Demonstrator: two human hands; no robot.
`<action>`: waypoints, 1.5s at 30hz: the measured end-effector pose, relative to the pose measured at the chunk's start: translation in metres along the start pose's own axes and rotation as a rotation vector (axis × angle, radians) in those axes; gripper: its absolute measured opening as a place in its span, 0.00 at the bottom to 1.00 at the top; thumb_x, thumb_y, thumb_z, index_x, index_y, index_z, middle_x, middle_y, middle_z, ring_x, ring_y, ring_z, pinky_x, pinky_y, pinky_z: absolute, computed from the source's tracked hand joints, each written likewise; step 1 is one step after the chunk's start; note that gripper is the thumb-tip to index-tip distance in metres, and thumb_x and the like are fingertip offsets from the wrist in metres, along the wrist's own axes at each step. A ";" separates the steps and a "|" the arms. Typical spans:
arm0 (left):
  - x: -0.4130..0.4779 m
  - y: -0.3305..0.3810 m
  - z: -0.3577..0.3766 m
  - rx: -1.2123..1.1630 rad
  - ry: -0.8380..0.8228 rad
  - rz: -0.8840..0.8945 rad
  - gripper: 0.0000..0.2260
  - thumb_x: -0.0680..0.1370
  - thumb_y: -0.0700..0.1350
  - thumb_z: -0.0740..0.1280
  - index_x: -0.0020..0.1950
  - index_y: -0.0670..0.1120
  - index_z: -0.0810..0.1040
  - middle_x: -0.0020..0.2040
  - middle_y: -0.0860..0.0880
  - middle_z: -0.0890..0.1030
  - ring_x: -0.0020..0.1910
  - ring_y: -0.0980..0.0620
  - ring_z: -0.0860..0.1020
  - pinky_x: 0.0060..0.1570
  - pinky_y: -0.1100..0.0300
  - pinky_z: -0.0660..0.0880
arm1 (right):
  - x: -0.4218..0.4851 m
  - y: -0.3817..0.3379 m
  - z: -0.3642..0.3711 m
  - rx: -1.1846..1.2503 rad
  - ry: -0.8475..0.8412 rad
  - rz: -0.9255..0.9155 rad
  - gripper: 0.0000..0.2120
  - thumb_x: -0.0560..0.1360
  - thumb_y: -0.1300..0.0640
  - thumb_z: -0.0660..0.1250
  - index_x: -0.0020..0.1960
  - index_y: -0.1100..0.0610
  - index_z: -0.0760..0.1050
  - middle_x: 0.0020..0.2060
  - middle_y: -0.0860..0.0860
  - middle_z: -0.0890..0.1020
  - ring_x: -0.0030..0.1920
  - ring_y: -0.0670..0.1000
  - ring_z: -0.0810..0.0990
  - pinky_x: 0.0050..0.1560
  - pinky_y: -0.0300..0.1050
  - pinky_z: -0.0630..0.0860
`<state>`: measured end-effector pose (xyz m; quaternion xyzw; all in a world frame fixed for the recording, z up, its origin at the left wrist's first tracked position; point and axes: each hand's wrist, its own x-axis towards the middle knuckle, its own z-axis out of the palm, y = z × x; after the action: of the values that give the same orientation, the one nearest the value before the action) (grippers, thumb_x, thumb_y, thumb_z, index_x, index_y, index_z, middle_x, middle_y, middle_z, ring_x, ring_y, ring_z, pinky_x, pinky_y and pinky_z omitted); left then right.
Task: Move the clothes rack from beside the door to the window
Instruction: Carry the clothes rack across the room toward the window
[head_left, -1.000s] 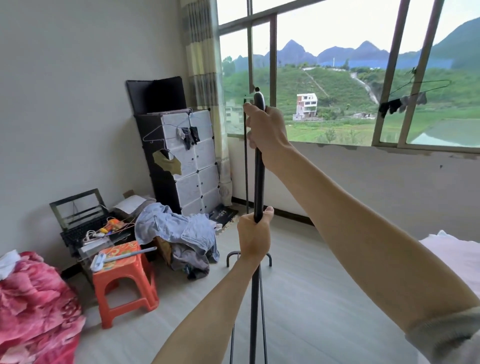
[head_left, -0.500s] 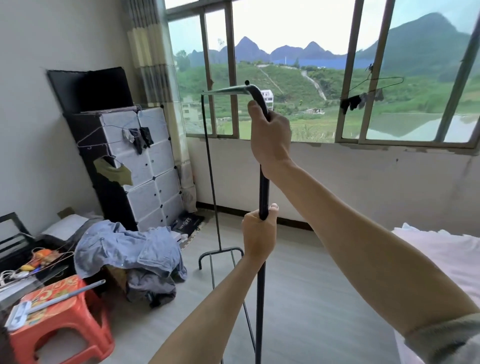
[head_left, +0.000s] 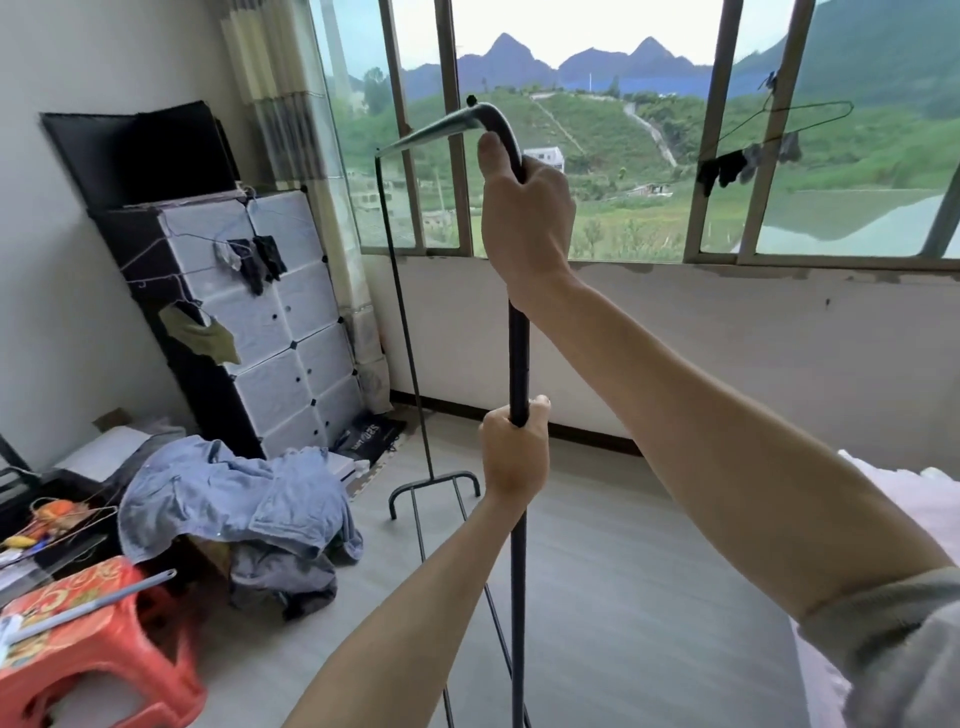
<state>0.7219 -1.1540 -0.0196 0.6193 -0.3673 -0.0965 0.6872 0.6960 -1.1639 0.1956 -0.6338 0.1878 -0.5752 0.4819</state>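
The black metal clothes rack (head_left: 518, 358) is bare, with no clothes on it. Its near upright runs down the middle of the view, and its top bar stretches away to the far upright and foot near the window wall. My right hand (head_left: 524, 218) grips the near upright just under the top bend. My left hand (head_left: 514, 449) holds the same upright lower down. The wide window (head_left: 571, 156) fills the wall straight ahead. The rack's near foot is out of view below.
A black-and-white cube cabinet (head_left: 260, 332) stands in the left corner beside a curtain (head_left: 291, 104). A heap of blue clothes (head_left: 228, 499) and an orange stool (head_left: 98, 644) lie at the left. A bed edge (head_left: 893, 499) shows at the right. A hanger (head_left: 769, 140) hangs on the window frame.
The view has swung right and nearer the window wall. The rack has turned, so its top bar and far foot now show. Both hands keep their grip.
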 end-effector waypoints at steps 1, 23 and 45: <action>0.007 -0.003 0.010 -0.006 0.008 0.003 0.23 0.75 0.47 0.64 0.23 0.49 0.58 0.20 0.54 0.60 0.23 0.49 0.60 0.25 0.59 0.60 | 0.011 0.008 -0.004 -0.008 -0.009 0.002 0.23 0.81 0.50 0.64 0.28 0.50 0.65 0.12 0.40 0.66 0.13 0.39 0.64 0.16 0.31 0.60; 0.233 -0.102 0.189 0.084 0.040 0.092 0.24 0.76 0.47 0.63 0.21 0.50 0.63 0.18 0.56 0.63 0.20 0.51 0.63 0.26 0.57 0.63 | 0.259 0.170 -0.051 -0.033 -0.087 0.013 0.21 0.81 0.48 0.63 0.31 0.51 0.69 0.17 0.42 0.68 0.14 0.39 0.64 0.17 0.31 0.59; 0.431 -0.177 0.412 0.209 0.254 0.109 0.23 0.77 0.48 0.63 0.23 0.50 0.59 0.17 0.55 0.63 0.19 0.55 0.62 0.22 0.65 0.58 | 0.522 0.333 -0.152 0.158 -0.400 0.040 0.21 0.81 0.48 0.63 0.33 0.55 0.65 0.16 0.42 0.62 0.17 0.45 0.60 0.22 0.38 0.58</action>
<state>0.8286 -1.7672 -0.0323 0.6739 -0.3187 0.0586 0.6640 0.8026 -1.7922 0.1870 -0.6916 0.0553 -0.4413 0.5691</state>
